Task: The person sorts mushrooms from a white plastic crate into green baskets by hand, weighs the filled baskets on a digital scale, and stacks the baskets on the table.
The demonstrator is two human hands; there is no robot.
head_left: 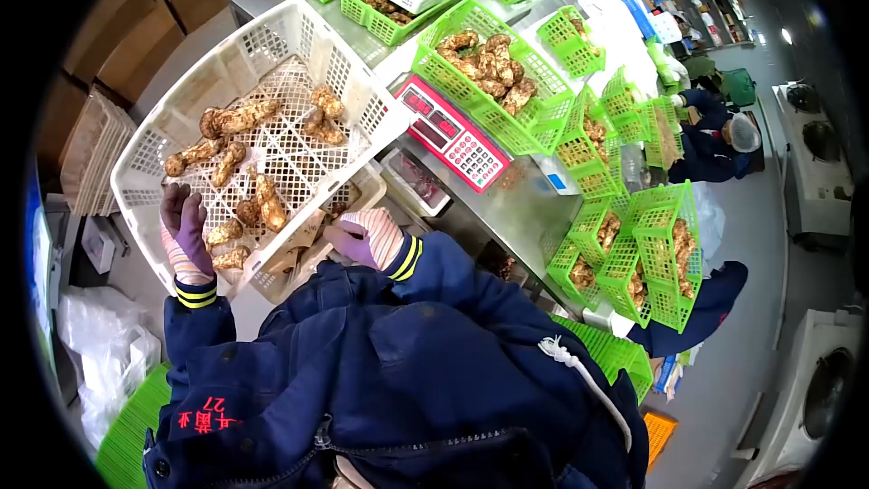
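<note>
My left hand (186, 225), in a purple-fingered glove with a striped cuff, is at the near left wall of a big white mesh crate (145, 195). Its fingers are stretched out, with nothing visible in them. Several brown-and-cream mushrooms that look like matsutake (237, 118) lie loose on the crate's floor. My right hand (360, 237), gloved alike, is just outside the crate's near right corner, above a lower bin (367, 188). Its fingers are curled together; whatever they hold, if anything, is hidden from view.
A red-and-white digital scale (453, 134) stands right of the crate on a steel table (534, 208). On it sits a green basket (543, 113) of mushrooms. More green baskets (625, 263) line the right side. A co-worker (715, 136) in a hair cover is farther right. Cardboard boxes (136, 45) stand behind left.
</note>
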